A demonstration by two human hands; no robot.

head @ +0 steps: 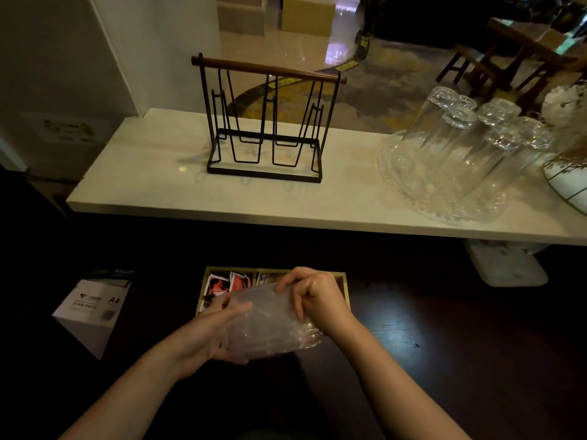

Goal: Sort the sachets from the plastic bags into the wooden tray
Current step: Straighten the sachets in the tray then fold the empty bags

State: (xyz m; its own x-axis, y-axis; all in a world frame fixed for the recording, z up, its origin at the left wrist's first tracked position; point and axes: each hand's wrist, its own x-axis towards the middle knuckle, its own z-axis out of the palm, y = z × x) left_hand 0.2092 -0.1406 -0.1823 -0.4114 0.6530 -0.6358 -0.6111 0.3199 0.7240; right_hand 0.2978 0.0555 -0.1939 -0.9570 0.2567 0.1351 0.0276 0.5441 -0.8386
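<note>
Left hand [219,331] cupped under and gripping a crumpled clear plastic bag [270,325], right hand [313,295] pinching its upper edge, held just above the near side of a compartmented wooden tray [344,282] on dark tabletop [444,344]. Red-and-white sachets [222,285] standing in the left compartment; paler ones, possibly brown, dimly visible in the middle.

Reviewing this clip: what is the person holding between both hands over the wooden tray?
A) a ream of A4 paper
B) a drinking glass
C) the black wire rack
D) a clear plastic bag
D: the left hand and right hand both grip a crumpled clear plastic bag just in front of the wooden tray, where red sachets already sit in the left compartments.
</note>
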